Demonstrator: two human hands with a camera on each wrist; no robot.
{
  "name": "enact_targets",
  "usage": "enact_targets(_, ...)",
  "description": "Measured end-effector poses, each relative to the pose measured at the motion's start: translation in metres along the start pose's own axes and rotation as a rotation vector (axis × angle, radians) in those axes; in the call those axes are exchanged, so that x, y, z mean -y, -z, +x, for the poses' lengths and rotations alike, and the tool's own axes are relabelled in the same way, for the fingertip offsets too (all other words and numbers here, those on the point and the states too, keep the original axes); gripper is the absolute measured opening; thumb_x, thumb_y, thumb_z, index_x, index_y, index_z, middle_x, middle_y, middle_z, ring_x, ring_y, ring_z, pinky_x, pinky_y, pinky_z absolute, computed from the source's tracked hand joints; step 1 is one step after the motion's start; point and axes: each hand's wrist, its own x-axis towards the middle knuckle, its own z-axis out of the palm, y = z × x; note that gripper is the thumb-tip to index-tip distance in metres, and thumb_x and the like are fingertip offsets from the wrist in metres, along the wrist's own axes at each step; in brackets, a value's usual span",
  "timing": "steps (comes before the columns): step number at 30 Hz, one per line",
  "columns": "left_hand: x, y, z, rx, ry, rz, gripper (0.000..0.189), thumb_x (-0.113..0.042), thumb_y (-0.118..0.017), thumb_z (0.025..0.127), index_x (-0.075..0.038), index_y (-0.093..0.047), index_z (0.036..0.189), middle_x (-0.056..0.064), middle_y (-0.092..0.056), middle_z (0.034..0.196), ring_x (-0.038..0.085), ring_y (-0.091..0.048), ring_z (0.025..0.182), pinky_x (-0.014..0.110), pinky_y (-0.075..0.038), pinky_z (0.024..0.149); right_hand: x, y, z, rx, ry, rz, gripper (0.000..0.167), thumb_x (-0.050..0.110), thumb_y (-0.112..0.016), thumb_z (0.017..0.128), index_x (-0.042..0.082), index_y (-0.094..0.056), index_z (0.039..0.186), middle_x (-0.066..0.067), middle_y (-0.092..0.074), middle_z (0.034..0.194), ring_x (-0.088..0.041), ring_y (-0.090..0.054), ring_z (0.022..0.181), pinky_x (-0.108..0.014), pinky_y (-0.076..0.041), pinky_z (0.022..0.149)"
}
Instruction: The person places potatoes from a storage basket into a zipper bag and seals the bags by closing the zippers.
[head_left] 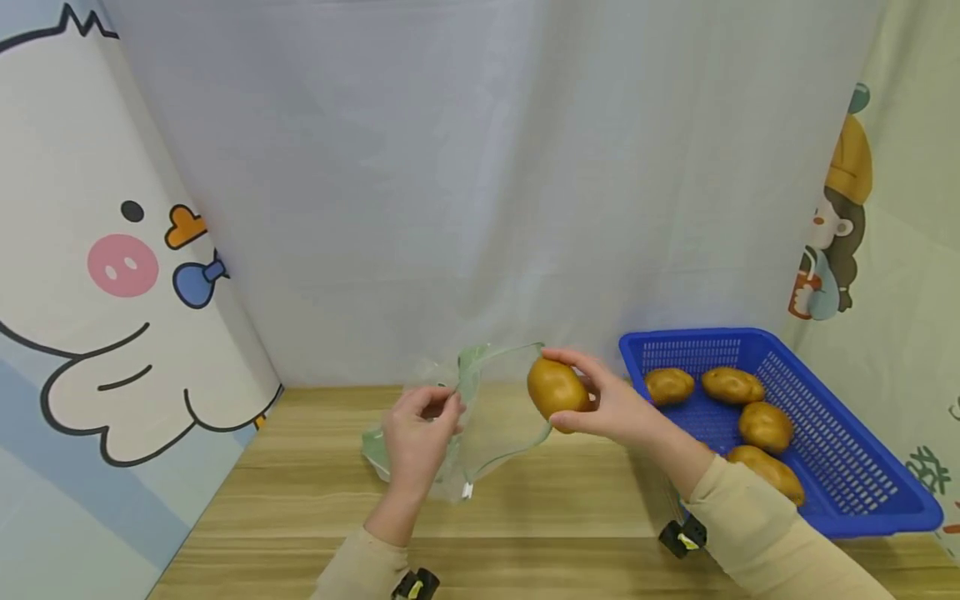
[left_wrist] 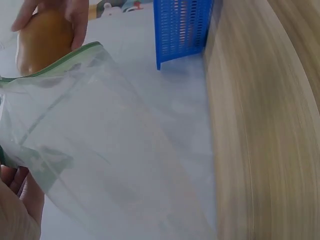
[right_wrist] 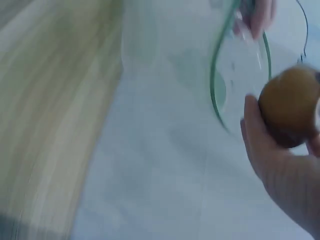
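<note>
A clear zip bag with a green rim hangs with its mouth spread toward the right. My left hand pinches the bag's edge between thumb and fingers. In my right hand a brown potato is gripped right at the bag's mouth. The left wrist view has the potato just beyond the green rim, with the transparent bag drooping below. Fingers and thumb wrap the potato in the right wrist view, beside the bag's open green rim.
A blue perforated basket stands on the right of the wooden table, with several potatoes inside, one of them a potato near its back. A pale curtain closes off the table's far edge. Printed cartoon cloths hang at both sides.
</note>
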Motion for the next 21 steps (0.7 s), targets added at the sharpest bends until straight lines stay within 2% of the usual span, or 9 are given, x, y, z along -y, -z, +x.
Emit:
enact_targets(3,0.0,-0.002,-0.002,0.004,0.0,-0.006,0.005,0.016,-0.068,0.082,0.012,-0.07,0.085,0.022,-0.066,0.082,0.031,-0.068,0.067,0.023,-0.058,0.052,-0.003,-0.022,0.003,-0.108,0.085,-0.149,0.074,0.012,-0.082,0.082,0.012,-0.045,0.146,-0.019,-0.037,0.143,-0.037,-0.054,0.113,-0.037,-0.058,0.081)
enact_targets(5,-0.001,-0.004,-0.003,0.006,0.0,-0.012,0.005,0.016,-0.068,0.082,0.012,-0.07,0.085,0.022,-0.066,0.082,0.033,-0.068,0.068,0.024,-0.059,0.052,-0.006,-0.034,0.005,-0.172,0.128,-0.255,0.075,0.013,-0.085,0.079,0.012,-0.048,0.144,-0.019,-0.04,0.142,-0.037,-0.055,0.112,-0.042,-0.057,0.083)
enact_targets(8,-0.002,-0.006,-0.004,0.007,-0.003,-0.022,0.003,0.015,-0.068,0.082,0.014,-0.07,0.085,0.023,-0.065,0.082,0.036,-0.068,0.069,0.023,-0.059,0.052,-0.01,-0.047,0.007,-0.237,0.147,-0.384,0.077,0.016,-0.088,0.075,0.013,-0.051,0.142,-0.018,-0.04,0.143,-0.038,-0.056,0.113,-0.049,-0.056,0.085)
enact_targets(11,-0.002,-0.007,-0.005,0.008,-0.011,-0.033,0.003,0.014,-0.068,0.083,0.015,-0.069,0.085,0.023,-0.064,0.082,0.037,-0.068,0.069,0.023,-0.059,0.052,-0.013,-0.057,0.009,-0.241,0.155,-0.449,0.078,0.018,-0.089,0.075,0.013,-0.051,0.143,-0.02,-0.038,0.146,-0.041,-0.056,0.115,-0.053,-0.056,0.085)
enact_targets(17,-0.002,-0.007,-0.006,0.007,-0.034,-0.038,0.003,0.014,-0.069,0.083,0.016,-0.069,0.086,0.023,-0.063,0.082,0.038,-0.068,0.069,0.026,-0.059,0.052,-0.017,-0.069,0.012,-0.204,0.192,-0.56,0.077,0.022,-0.089,0.075,0.011,-0.052,0.142,-0.025,-0.037,0.146,-0.04,-0.058,0.114,-0.049,-0.059,0.082)
enact_targets(21,-0.001,-0.006,-0.007,0.007,-0.038,-0.036,0.002,0.014,-0.069,0.083,0.015,-0.069,0.085,0.022,-0.064,0.082,0.037,-0.069,0.068,0.026,-0.059,0.052,-0.016,-0.072,0.013,-0.178,0.183,-0.606,0.076,0.025,-0.089,0.076,0.012,-0.053,0.142,-0.025,-0.039,0.146,-0.04,-0.059,0.114,-0.048,-0.059,0.081)
